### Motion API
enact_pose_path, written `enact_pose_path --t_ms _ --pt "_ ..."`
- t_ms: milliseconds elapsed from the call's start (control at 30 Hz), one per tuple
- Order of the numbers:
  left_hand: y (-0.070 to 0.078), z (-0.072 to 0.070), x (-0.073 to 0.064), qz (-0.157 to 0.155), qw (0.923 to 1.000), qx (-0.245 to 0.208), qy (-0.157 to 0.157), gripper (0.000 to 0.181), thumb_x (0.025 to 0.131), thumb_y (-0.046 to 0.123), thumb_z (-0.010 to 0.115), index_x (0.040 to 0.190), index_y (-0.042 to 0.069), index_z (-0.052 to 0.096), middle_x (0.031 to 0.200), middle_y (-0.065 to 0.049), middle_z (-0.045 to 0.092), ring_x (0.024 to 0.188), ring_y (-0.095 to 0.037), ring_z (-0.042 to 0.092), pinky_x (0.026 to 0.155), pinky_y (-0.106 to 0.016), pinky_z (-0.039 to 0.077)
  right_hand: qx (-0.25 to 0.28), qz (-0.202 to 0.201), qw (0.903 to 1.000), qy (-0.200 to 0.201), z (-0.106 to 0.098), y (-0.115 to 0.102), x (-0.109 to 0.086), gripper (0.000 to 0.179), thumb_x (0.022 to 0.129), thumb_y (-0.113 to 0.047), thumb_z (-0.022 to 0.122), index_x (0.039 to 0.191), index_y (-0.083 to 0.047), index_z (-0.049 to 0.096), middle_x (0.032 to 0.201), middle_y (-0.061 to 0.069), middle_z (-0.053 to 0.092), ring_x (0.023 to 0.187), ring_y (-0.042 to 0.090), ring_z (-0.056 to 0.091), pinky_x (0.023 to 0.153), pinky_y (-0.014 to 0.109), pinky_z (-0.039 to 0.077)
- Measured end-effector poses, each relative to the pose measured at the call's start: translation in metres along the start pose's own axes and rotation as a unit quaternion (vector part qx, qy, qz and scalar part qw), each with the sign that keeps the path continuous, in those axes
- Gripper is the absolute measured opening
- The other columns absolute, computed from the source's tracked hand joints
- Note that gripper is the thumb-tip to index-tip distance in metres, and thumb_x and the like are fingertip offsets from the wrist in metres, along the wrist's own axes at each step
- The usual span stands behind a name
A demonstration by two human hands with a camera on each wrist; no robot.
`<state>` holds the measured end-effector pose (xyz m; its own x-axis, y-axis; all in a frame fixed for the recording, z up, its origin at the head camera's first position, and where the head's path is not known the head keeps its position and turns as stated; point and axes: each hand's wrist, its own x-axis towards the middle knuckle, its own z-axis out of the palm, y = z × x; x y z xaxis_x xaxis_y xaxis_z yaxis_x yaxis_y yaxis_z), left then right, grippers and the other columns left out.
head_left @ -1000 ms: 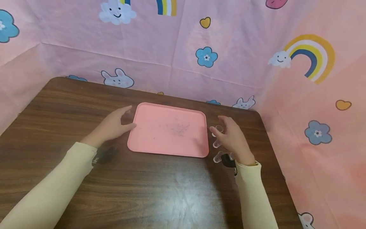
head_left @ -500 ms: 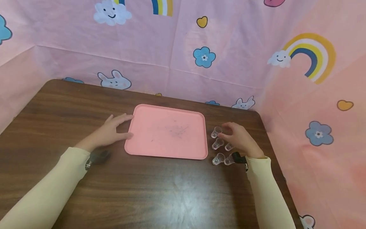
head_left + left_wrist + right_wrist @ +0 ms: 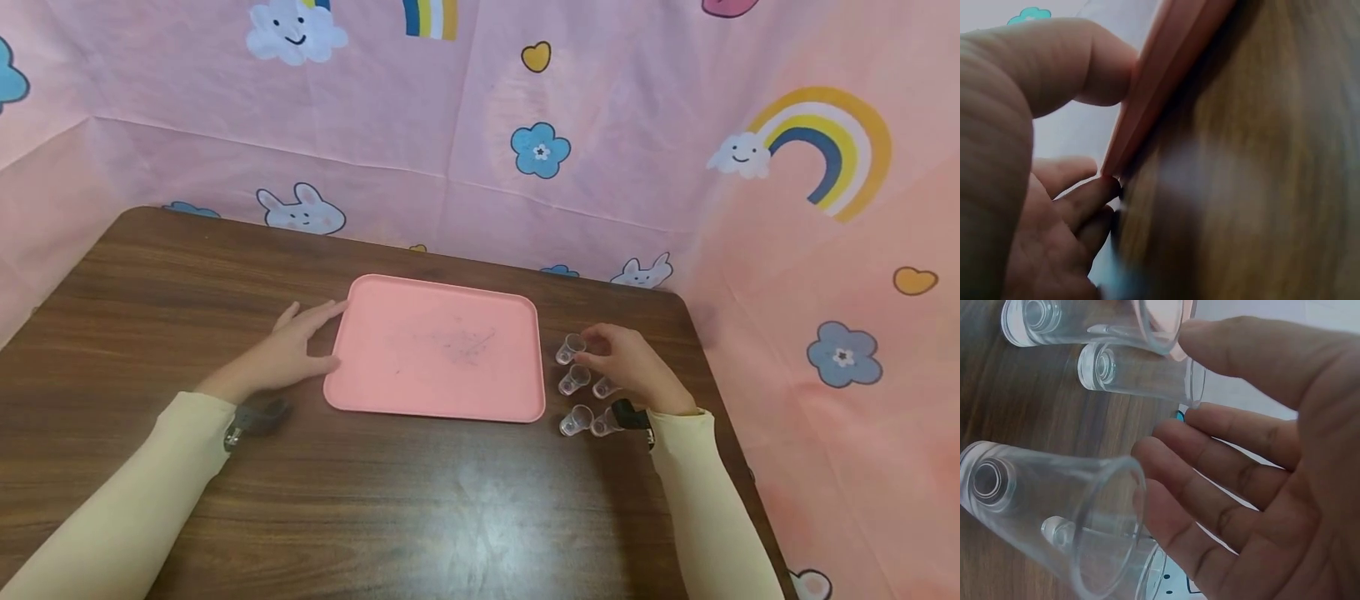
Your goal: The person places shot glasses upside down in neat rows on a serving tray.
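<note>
The pink tray (image 3: 420,354) lies flat on the brown worktop (image 3: 375,508), grey scuffs (image 3: 468,342) marking its middle. Small clear cups stand mouth-up just beyond its right side: three in a line along that edge, the far cup (image 3: 570,350), the middle cup (image 3: 574,381) and the near cup (image 3: 577,421), and two more (image 3: 605,422) farther out from the tray, partly covered. Whether another is behind the hand cannot be told.

Half a second to a second ago the right hand (image 3: 628,358) shifted outward, away from the tray; earlier it covered most of the cups, and now they show. Its thumb and fingers are parted, with the far cup's rim close by them; in the right wrist view that rim appears between thumb and forefinger, though contact is unclear. No cup is lifted.

The left hand (image 3: 288,350) has settled lower along the tray's left side since the earliest picture. Its fingers are spread, and its thumb (image 3: 1107,75) touches the rim without curling round it. Taken together, the shift seems to put one hand at the tray and the other at the cups, with neither clearly gripping anything and the tray bearing no cup yet.
</note>
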<state>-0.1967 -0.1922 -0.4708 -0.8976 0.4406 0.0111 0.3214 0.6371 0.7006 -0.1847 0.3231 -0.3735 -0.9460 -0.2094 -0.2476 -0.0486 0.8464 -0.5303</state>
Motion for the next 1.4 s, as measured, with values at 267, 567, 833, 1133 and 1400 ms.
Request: enact_pose_path --t_ms 267,567,833,1133,1400 --pt "0.005 -0.003 0.001 0.011 0.9999 0.002 -0.004 0.086 0.089 0.02 0.076 0.16 0.002 0.031 0.165 -0.024 0.032 0.155 -0.045 0.02 0.127 -0.057 -0.009 -0.012 -0.009 0.9999 0.005 0.0 0.001 0.004 0.045 0.098 -0.023 0.073 0.136 -0.003 0.061 0.126 0.016 0.069 0.114 0.031 0.066 0.099 0.051 0.056" --pt "0.006 -0.002 0.001 0.013 0.9999 -0.005 -0.003 0.084 0.089 0.02 0.076 0.159 0.001 0.033 0.164 -0.025 0.033 0.154 -0.046 0.022 0.127 -0.056 -0.008 -0.047 -0.021 0.9986 0.016 0.002 -0.002 0.006 0.037 0.098 -0.024 0.073 0.13 -0.007 0.065 0.116 0.011 0.071 0.106 0.027 0.065 0.093 0.048 0.058" --pt "0.004 -0.003 -0.001 0.01 0.9999 -0.008 -0.002 0.084 0.09 0.02 0.076 0.16 0.002 0.033 0.164 -0.025 0.033 0.154 -0.046 0.022 0.127 -0.055 -0.009 -0.01 -0.048 0.997 0.06 0.001 -0.013 0.0 0.03 0.096 -0.025 0.076 0.122 -0.013 0.069 0.108 0.006 0.071 0.096 0.024 0.064 0.086 0.042 0.057" --pt "0.005 -0.004 -0.003 0.01 0.9999 -0.012 -0.005 0.082 0.091 0.021 0.075 0.159 0.001 0.034 0.164 -0.024 0.033 0.154 -0.046 0.022 0.127 -0.056 -0.009 0.021 -0.065 0.9927 0.099 0.01 -0.025 -0.007 0.031 0.096 -0.026 0.076 0.123 -0.014 0.068 0.11 0.004 0.07 0.098 0.023 0.066 0.09 0.044 0.056" --pt "0.005 -0.005 -0.004 0.005 0.9999 -0.01 -0.007 0.082 0.092 0.023 0.075 0.159 0.003 0.034 0.165 -0.023 0.033 0.154 -0.045 0.022 0.127 -0.056 -0.009 0.072 -0.072 0.9886 0.111 0.021 -0.032 -0.008 0.031 0.095 -0.029 0.077 0.122 -0.016 0.069 0.11 0.002 0.07 0.098 0.023 0.067 0.089 0.042 0.056"
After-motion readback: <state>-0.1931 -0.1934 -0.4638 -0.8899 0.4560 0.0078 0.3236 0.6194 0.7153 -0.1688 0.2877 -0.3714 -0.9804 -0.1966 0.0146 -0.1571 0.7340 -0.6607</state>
